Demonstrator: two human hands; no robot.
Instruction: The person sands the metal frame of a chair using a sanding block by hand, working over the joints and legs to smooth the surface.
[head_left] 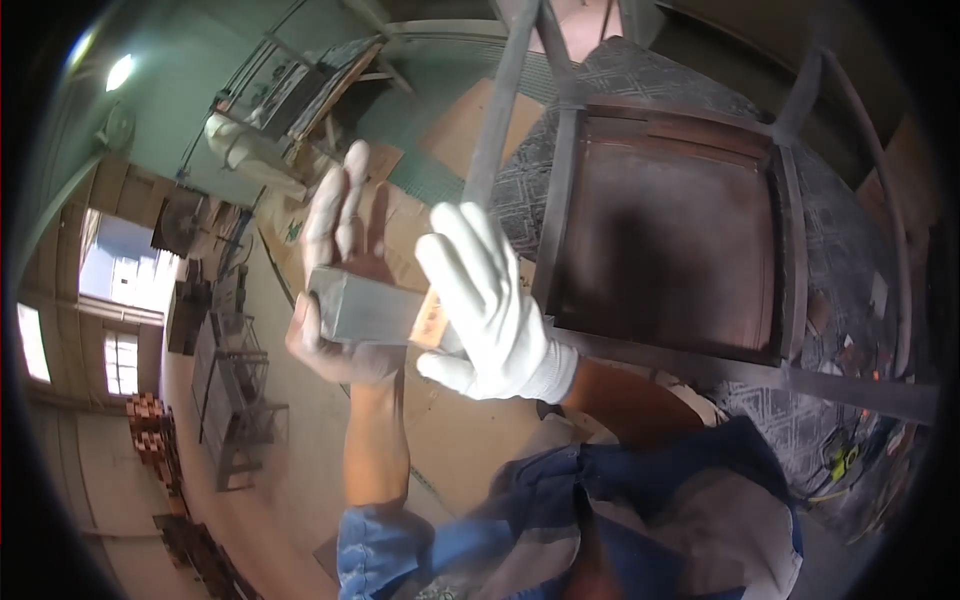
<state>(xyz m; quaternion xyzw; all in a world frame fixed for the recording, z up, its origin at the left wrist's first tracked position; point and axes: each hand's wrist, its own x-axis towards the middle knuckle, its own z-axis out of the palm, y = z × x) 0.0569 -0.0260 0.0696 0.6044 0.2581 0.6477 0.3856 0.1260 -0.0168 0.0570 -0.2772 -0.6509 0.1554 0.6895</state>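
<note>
A grey rectangular block (362, 311) with a pale orange end (429, 322) lies across the palm of my left hand (340, 290). The thumb hooks around the block's left end, and the fingers point up, white at their tips. My right hand (492, 312), in a white glove, closes over the block's right end from the front. Both hands are raised in front of me, just left of a dark brown wooden chair frame (670, 240).
The chair frame rests on a grey patterned mat (640, 75), and one long rail (498, 110) rises behind my hands. Cardboard sheets (470, 120) lie on the floor. Metal racks (230, 390) and stacked wood (150, 430) stand at the left, under windows.
</note>
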